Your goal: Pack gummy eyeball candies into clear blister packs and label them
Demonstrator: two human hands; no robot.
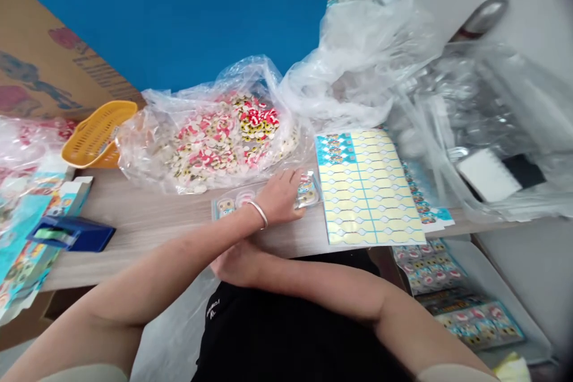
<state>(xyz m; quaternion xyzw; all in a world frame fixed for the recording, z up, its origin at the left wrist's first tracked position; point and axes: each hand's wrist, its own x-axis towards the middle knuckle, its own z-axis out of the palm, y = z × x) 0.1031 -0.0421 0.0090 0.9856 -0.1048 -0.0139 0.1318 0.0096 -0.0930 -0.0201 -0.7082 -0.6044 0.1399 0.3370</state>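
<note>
A clear plastic blister pack (225,208) with small round pieces in its pockets lies along the table's front part. My left hand (280,196), with a white bangle at the wrist, reaches across it, fingers on the far edge and thumb on the near edge at its right end. Crossing beneath my left forearm, my right hand (237,262) is at the table's front edge, its fingers mostly hidden. Just right of the pack lies a yellow sticker sheet (371,191) with blue labels at its top left.
Behind the pack sits an open plastic bag (215,143) of small red, white and yellow pieces. At left are a yellow basket (96,137) and a blue tape dispenser (74,234). Clear bags (474,95) crowd the right. Filled packs (481,322) lie in a bin below.
</note>
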